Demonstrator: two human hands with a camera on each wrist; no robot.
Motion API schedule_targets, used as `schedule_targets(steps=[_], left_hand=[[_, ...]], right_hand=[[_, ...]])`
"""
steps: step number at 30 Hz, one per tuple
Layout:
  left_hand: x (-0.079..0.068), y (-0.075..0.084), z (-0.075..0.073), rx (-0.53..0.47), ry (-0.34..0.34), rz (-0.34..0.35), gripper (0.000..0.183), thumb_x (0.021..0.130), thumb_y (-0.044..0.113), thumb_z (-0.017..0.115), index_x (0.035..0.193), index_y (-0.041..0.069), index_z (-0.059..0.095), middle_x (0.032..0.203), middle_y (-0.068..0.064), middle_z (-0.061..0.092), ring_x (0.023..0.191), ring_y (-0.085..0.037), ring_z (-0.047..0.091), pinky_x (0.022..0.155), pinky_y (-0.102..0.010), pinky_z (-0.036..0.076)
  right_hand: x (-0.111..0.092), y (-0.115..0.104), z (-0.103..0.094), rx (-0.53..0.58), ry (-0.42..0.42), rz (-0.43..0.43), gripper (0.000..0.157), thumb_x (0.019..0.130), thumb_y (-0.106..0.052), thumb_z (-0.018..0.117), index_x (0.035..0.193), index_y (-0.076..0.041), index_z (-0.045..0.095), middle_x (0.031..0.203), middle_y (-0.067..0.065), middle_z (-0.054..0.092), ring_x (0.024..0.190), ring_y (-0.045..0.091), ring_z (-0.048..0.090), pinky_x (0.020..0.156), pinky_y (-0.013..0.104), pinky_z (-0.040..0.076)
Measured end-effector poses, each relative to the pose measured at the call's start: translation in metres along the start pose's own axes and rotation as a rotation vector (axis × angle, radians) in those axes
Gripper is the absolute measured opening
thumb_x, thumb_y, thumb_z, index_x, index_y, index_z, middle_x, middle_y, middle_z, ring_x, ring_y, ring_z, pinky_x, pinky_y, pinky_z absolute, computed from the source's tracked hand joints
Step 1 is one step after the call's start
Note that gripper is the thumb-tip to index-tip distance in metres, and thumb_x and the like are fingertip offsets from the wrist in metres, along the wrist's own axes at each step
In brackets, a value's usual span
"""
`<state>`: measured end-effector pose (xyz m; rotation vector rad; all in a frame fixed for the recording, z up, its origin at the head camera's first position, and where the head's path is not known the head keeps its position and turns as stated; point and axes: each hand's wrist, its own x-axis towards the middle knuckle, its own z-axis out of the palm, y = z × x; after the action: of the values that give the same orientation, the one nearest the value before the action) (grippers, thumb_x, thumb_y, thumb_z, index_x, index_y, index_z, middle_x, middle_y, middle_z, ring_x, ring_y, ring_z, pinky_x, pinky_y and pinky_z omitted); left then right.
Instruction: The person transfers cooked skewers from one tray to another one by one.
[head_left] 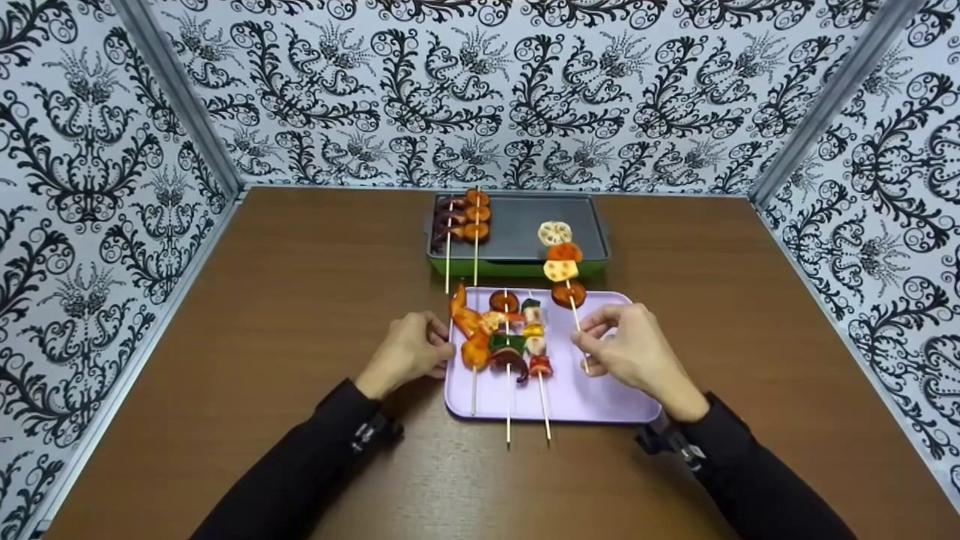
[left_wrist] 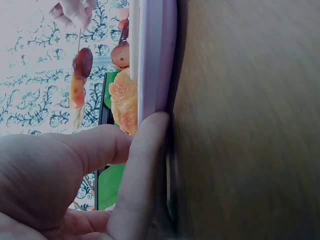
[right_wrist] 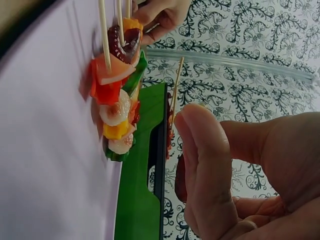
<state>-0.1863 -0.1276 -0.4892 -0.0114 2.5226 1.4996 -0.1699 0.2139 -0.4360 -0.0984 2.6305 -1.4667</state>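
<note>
My right hand (head_left: pixel 634 349) pinches the stick of a vegetable skewer (head_left: pixel 562 253), raised over the tray's right part with its far end over the grill plate. It bears a lotus root slice, orange and pale yellow pieces and a brown round. At the tray's left edge, my left hand (head_left: pixel 409 351) grips the rim of the lilac tray (head_left: pixel 585 401) between thumb and finger. On the tray lie a shrimp skewer (head_left: pixel 474 349), a skewer with a green piece and a tentacle (head_left: pixel 508 343), and a skewer with white, yellow and red pieces (head_left: pixel 535 345). The right wrist view hides most of the held skewer behind the fingers.
Behind the tray stands a green grill with a dark plate (head_left: pixel 525 225). Along its left side lie a dark tentacle skewer (head_left: pixel 448 217) and a skewer of brown rounds (head_left: pixel 477 214), sticks overhanging the front. Patterned walls (head_left: pixel 480 90) enclose the brown table (head_left: pixel 315 300).
</note>
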Motion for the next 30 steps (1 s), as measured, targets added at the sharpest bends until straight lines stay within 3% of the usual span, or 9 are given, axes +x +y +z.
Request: schedule_targets(steps=[5, 19, 30], left_hand=[[-0.001, 0.000, -0.001, 0.004, 0.006, 0.006, 0.015, 0.096, -0.004, 0.077, 0.110, -0.003, 0.074, 0.091, -0.014, 0.075, 0.067, -0.021, 0.081, 0.061, -0.033, 0.076], [-0.001, 0.000, 0.000, 0.009, 0.000, 0.007, 0.015, 0.096, -0.004, 0.078, 0.111, -0.003, 0.074, 0.090, -0.013, 0.075, 0.068, -0.022, 0.082, 0.061, -0.033, 0.076], [-0.001, 0.001, -0.001, 0.021, -0.008, -0.004, 0.016, 0.097, -0.003, 0.078, 0.112, -0.004, 0.074, 0.091, -0.015, 0.078, 0.069, -0.024, 0.084, 0.062, -0.034, 0.076]], right_hand=[[-0.011, 0.005, 0.000, -0.010, -0.020, 0.005, 0.012, 0.103, -0.009, 0.087, 0.104, 0.001, 0.080, 0.091, 0.012, 0.080, 0.061, 0.013, 0.080, 0.060, 0.039, 0.076], [-0.038, 0.017, 0.005, -0.023, -0.068, -0.010, 0.014, 0.101, -0.011, 0.088, 0.101, 0.000, 0.079, 0.083, 0.006, 0.078, 0.057, 0.010, 0.076, 0.054, 0.026, 0.071], [-0.051, 0.024, 0.008, -0.018, -0.119, 0.014, 0.011, 0.103, -0.009, 0.085, 0.102, 0.000, 0.078, 0.086, 0.007, 0.076, 0.061, 0.012, 0.078, 0.056, 0.029, 0.073]])
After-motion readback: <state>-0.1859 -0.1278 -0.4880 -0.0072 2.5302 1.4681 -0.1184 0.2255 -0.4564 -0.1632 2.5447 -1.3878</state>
